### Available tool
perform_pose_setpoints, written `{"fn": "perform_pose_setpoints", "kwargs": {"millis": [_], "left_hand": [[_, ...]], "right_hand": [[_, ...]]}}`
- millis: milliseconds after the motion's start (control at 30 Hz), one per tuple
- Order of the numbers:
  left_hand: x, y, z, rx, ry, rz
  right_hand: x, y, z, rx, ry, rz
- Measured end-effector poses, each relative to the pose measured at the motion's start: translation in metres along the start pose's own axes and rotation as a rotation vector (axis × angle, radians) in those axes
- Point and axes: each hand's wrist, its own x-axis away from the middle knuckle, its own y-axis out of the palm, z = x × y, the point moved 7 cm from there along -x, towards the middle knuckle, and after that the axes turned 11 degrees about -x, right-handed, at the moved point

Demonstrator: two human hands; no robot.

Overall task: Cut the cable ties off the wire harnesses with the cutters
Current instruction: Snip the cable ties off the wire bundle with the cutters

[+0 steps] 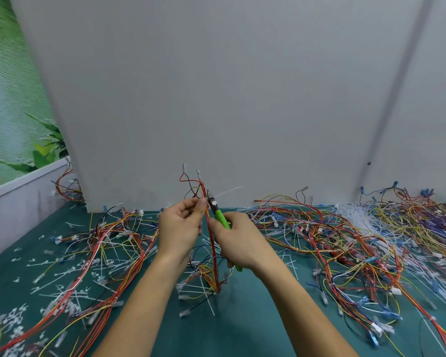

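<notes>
My left hand [182,228] pinches a red, yellow and black wire harness [212,253] held upright above the green mat, its terminal ends sticking up near the wall. My right hand [238,240] grips the green-handled cutters [220,215], whose dark jaws sit against the harness just right of my left fingertips. A white cable tie [227,192] juts out to the right from the jaws. The lower harness hangs down to the mat between my forearms.
Tangled wire harnesses [345,240] cover the right side of the green mat [229,331], with more at the left [108,243]. Cut white tie pieces [70,274] litter the left. A pile of white ties [355,215] lies at the back right. A grey wall panel [216,99] stands close behind.
</notes>
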Motion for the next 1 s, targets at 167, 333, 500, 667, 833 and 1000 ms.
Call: {"fn": "perform_pose_setpoints", "kwargs": {"millis": [167, 333, 500, 667, 833, 1000], "left_hand": [[0.001, -0.002, 0.005, -0.056, 0.073, 0.045], [0.002, -0.004, 0.014, -0.177, 0.200, 0.070], [0.002, -0.005, 0.015, -0.232, 0.236, 0.077], [0.003, -0.002, 0.013, -0.239, 0.231, 0.062], [0.004, -0.002, 0.016, -0.235, 0.232, 0.051], [0.005, -0.001, 0.018, -0.245, 0.232, 0.020]], "right_hand": [[0.001, 0.003, 0.001, -0.021, 0.027, -0.036], [0.000, 0.004, 0.002, -0.056, 0.037, -0.076], [0.001, 0.002, 0.001, -0.056, 0.025, -0.066], [0.002, -0.001, 0.002, -0.068, 0.044, -0.092], [0.001, 0.001, 0.001, -0.097, 0.042, -0.107], [0.002, 0.000, 0.000, -0.075, 0.040, -0.116]]}}
